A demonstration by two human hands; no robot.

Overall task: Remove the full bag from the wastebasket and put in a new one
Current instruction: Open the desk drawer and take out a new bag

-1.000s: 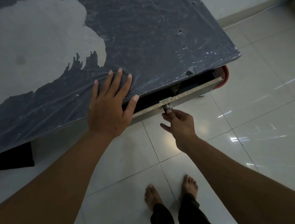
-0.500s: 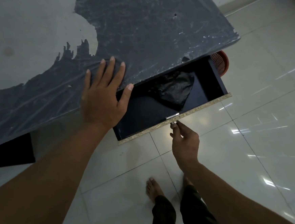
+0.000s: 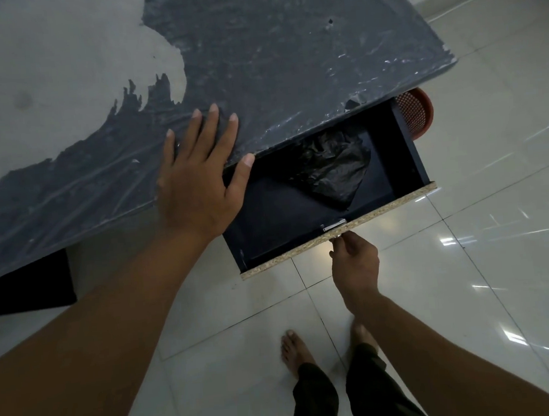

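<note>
A dark drawer (image 3: 408, 151) stands pulled out from under the table. Inside it lies a folded black plastic bag (image 3: 334, 167), toward the back right. My right hand (image 3: 354, 260) pinches the small metal drawer handle (image 3: 333, 226) at the middle of the chipboard front. My left hand (image 3: 198, 177) lies flat, fingers spread, on the table's edge just left of the drawer, thumb over the drawer's opening. A red mesh wastebasket (image 3: 415, 111) peeks out from under the table's right corner, mostly hidden; its contents cannot be seen.
The table (image 3: 255, 61) has a worn dark plastic cover with a pale bare patch at the left. Glossy white floor tiles (image 3: 484, 257) spread to the right and front. My bare feet (image 3: 294, 354) stand below the drawer. A dark table leg (image 3: 26, 286) is at the left.
The drawer has gone from nearly closed to pulled well out by my right hand, exposing the black bag. My left hand has stayed pressed on the table.
</note>
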